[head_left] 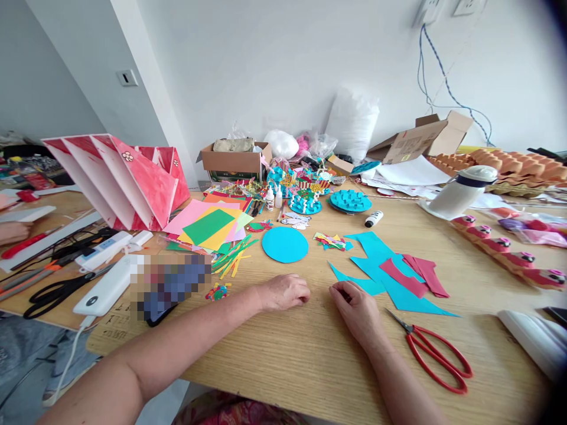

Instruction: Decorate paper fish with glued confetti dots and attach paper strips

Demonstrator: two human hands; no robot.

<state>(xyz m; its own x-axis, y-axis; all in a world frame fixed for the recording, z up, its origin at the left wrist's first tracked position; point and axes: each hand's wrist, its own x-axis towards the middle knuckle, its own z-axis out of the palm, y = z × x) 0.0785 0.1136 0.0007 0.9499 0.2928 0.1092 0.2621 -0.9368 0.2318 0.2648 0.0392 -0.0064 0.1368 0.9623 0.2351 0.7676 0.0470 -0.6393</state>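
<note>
My left hand rests on the wooden table with its fingers curled in, and nothing shows in it. Opposite, my right hand lies on its side, fingers bent together; no object is visible between them. A bare strip of wood separates the two hands. Just beyond my left hand is a flat blue paper circle. Cut blue paper scraps lie past my right hand, with red paper pieces on top. Red-handled scissors lie to the right of my right wrist, apart from it.
Coloured paper sheets, paper strips and a blurred-out item lie left. Behind are glue bottles, a blue disc with raised pieces and a cardboard box. An egg-carton strip stands right. Another person's hand shows far left.
</note>
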